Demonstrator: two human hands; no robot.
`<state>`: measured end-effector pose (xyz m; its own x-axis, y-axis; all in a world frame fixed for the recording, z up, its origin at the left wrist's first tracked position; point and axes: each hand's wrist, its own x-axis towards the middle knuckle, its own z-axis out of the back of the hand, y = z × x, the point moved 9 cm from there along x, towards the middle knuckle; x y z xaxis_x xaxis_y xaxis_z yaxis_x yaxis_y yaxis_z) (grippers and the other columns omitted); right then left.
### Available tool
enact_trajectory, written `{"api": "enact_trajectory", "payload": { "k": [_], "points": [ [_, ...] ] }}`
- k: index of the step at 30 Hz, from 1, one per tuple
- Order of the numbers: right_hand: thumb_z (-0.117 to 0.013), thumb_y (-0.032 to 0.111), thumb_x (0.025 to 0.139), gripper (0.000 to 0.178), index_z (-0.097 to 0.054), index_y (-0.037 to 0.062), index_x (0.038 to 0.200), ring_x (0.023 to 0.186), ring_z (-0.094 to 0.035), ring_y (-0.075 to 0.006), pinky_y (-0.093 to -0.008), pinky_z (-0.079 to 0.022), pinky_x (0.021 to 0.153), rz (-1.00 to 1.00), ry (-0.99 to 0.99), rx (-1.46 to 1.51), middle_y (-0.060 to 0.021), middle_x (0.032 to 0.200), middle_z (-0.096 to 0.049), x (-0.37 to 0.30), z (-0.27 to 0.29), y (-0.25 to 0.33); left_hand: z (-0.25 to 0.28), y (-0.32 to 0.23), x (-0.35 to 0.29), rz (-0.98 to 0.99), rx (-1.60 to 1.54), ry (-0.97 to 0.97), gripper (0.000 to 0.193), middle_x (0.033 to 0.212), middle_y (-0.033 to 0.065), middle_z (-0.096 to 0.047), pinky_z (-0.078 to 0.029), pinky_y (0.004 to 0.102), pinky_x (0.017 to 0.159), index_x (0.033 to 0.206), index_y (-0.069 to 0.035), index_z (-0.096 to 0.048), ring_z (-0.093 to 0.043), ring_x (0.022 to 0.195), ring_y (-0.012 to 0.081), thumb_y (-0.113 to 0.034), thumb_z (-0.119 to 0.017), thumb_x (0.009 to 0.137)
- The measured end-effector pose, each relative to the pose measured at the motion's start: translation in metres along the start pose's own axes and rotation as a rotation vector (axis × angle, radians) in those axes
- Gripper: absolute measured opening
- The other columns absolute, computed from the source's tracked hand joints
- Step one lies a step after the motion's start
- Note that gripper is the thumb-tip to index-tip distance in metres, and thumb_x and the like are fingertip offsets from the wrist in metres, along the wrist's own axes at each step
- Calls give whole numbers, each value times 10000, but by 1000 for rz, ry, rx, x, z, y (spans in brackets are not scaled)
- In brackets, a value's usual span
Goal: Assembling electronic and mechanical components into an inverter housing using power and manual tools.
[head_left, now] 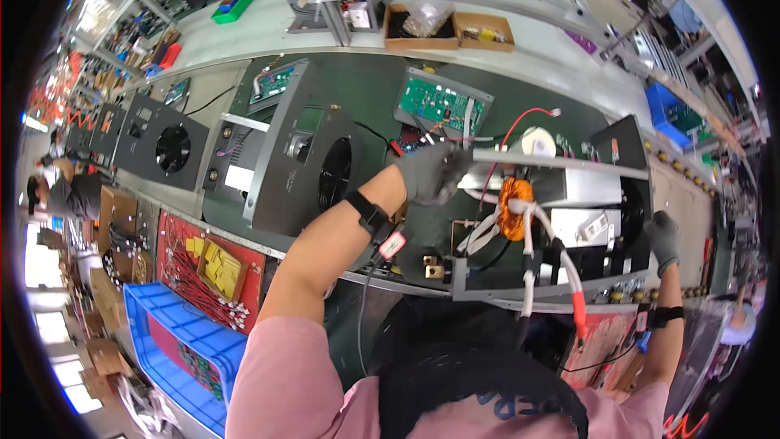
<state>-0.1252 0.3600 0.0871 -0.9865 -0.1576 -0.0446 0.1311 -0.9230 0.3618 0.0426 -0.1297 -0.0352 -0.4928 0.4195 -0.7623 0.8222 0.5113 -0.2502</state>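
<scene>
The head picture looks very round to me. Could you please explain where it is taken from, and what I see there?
A fisheye camera on the person's head looks down, so straight edges bend. No robot works here, only that person. The gloved left hand is at the far left of an open metal chassis; the gloved right hand is at its right side. Whether either grips is unclear. Inside sits an orange wire-wound coil. Further left, a dark grey fan-fronted unit stands on the green worktop.
</scene>
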Motion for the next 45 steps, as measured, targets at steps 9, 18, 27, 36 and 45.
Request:
{"api": "enact_trajectory", "payload": {
  "k": [9,18,27,36,45],
  "points": [
    [-531,113,895,510,-356,-32,1352,1250,-396,-221,-305,-294,1042,-58,-146,270,-164,1350,-433,-81,-27,-25,110,1,5,-389,1030,-644,601,1276,196,-469,-367,432,966,1333,-78,-399,-449,1191,305,-467,-471,880],
    [-482,86,907,467,-364,-72,1330,1198,-455,-251,-316,-329,1022,-196,-253,357,-198,1319,-460,-88,-35,-94,150,85,-49,-734,1924,-1169,550,1440,115,-303,-122,435,1117,1367,-186,-385,-248,1349,263,-318,-499,845],
    [-489,98,918,425,-402,-73,1297,1133,-498,-213,-307,-370,982,-228,-254,419,-169,1256,-513,-87,-39,-86,181,74,-68,-652,1962,-1184,548,1437,122,-299,-119,429,1122,1370,-168,-369,-238,1356,267,-266,-497,847],
    [-545,236,916,428,-483,-22,1253,1050,-552,-214,-313,-403,934,-253,-404,232,-160,1154,-590,-111,-14,-63,151,70,-56,-529,2114,-990,407,1237,146,-474,-318,456,1021,1192,-76,-500,-404,1217,318,-136,-538,791],
    [-606,237,869,374,-557,43,1185,938,-574,-185,-307,-463,811,-303,-734,162,-111,1073,-612,-224,9,-40,220,65,-35,-514,1678,-1150,285,1032,145,-574,-497,454,718,1043,-128,-594,-612,845,365,-74,-531,770]
  ]
}}
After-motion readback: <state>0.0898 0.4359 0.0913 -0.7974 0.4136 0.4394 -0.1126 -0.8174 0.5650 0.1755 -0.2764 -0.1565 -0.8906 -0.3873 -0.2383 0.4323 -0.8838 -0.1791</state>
